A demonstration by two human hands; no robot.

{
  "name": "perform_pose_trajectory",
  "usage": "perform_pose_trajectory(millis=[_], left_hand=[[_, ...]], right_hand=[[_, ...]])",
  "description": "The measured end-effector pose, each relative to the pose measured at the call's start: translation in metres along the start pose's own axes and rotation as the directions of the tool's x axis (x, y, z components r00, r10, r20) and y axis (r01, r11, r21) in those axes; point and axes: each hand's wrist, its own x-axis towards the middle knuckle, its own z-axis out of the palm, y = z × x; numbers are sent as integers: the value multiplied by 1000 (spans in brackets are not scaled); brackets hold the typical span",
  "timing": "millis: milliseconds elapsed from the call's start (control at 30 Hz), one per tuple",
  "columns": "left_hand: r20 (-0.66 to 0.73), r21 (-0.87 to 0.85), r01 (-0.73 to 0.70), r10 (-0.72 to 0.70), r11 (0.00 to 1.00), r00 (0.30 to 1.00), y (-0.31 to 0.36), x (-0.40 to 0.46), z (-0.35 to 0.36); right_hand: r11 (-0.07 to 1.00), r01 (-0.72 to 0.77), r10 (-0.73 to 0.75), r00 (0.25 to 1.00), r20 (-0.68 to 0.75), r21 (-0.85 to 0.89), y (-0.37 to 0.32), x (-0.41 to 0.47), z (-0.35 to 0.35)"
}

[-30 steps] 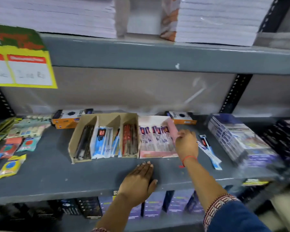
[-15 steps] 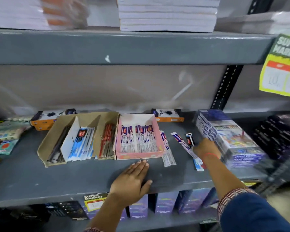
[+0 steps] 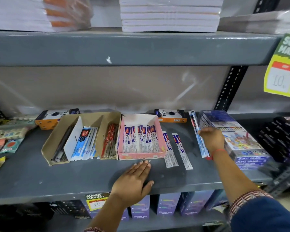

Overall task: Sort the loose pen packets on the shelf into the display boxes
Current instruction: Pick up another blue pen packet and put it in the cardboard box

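Two loose pen packets (image 3: 176, 149) lengthwise front-to-back, between pink display box (image 3: 162, 139) and right hand (image 3: 211, 139); right hand clamped on blue packet (image 3: 198, 136); left hand (image 3: 134, 180) flat, fingers together, at shelf (image 3: 57, 178) front edge.

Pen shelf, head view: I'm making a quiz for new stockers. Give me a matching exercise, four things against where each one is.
Things:
1. pink display box
2. left hand
3. right hand
4. two loose packets

Places:
A. flat on the shelf, in front of the pink box
B. at the blue-and-white packets beside the colour boxes
C. lying just right of the pink box
D. directly right of the cardboard box

Pairs: 1-D, 2-A, 3-B, 4-C
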Motion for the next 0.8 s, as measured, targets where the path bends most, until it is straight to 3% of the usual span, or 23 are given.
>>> perform_pose_trajectory(millis=[133,300,600,800], left_hand=[[15,-28,11,-10,1000,1000,-2,1,2],[-18,2,-3,3,1000,1000,-3,1,4],[-115,-39,-33,28,999,993,-3,0,5],[-109,-58,-56,49,997,993,-5,1,0]], right_hand=[[891,-58,-19,986,164,451,-24,-14,-6],[773,-102,-149,930,336,626,-35,-44,-2],[718,-90,-248,894,375,690,-45,-74,7],[748,-118,-208,893,400,653,-57,-87,25]])
